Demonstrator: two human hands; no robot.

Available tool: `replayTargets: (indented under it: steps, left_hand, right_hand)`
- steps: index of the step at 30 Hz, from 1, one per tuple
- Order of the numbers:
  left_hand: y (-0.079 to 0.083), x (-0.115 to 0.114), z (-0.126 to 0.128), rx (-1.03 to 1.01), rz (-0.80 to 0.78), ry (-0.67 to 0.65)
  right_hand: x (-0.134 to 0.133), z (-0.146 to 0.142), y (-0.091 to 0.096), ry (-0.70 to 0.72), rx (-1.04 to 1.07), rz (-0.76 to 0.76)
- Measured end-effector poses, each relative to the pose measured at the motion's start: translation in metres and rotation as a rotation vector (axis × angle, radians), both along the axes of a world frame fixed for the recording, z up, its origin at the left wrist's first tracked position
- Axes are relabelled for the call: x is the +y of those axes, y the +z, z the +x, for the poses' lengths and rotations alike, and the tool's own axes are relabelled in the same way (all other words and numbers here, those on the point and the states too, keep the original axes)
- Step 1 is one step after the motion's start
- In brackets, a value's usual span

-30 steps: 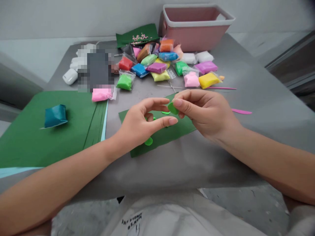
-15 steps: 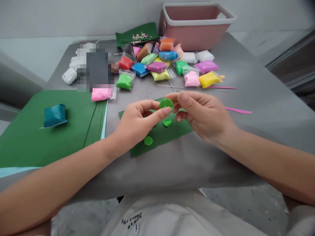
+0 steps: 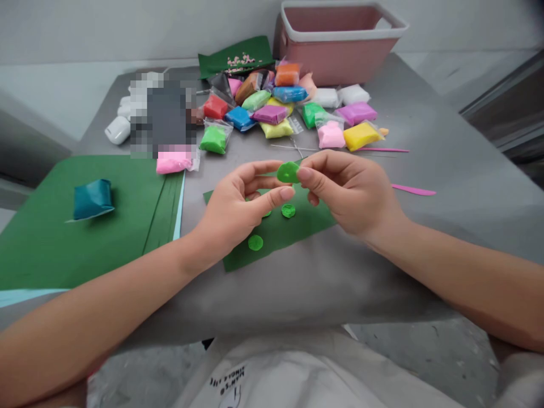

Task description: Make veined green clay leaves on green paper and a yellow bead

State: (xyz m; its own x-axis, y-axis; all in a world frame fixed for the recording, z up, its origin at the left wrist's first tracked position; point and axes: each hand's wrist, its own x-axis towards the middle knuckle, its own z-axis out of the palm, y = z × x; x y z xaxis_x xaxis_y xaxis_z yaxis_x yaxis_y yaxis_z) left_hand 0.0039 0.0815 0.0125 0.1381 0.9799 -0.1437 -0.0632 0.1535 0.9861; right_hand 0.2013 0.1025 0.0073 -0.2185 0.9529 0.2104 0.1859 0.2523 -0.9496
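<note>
While your right hand [image 3: 361, 195] pinches a green disc [image 3: 287, 172], your left hand [image 3: 236, 201] curves beside it, thumb and fingers apart; below the grip, other discs [image 3: 288, 211] lie on green paper [image 3: 293, 231].

discs [image 3: 255, 243] on centre sheet [image 3: 276, 235] | left: sheets [image 3: 42, 238], packet [image 3: 93, 198] on top | right: tool [image 3: 413, 190] | behind: bags [image 3: 272, 115], then bin [image 3: 340, 59]

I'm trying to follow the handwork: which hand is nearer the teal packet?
Left. The left hand is to the right of the teal packet; the right hand is farther right, pinching a green disc.
</note>
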Motion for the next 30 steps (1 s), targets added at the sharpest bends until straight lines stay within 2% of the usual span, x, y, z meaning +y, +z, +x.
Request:
replayTargets:
  steps: [6, 15, 20, 27, 30]
  left_hand:
    - [0.003, -0.001, 0.002, -0.022, -0.013, -0.008]
    - [0.003, -0.003, 0.002, 0.032, 0.101, 0.019]
    - [0.006, -0.005, 0.002, 0.086, 0.149, 0.066]
    - [0.010, -0.006, 0.002, 0.140, 0.116, 0.062]
    - [0.011, -0.007, 0.002, 0.151, 0.075, 0.045]
  right_hand:
    - [-0.001, 0.001, -0.002, -0.011, -0.108, 0.166]
    - [-0.007, -0.003, -0.002, -0.033, -0.113, 0.261]
    - [-0.006, -0.003, -0.002, -0.040, -0.028, 0.156]
    - [-0.010, -0.005, 0.007, 0.051, 0.058, -0.128]
    - [-0.011, -0.005, 0.005, 0.052, 0.099, -0.189]
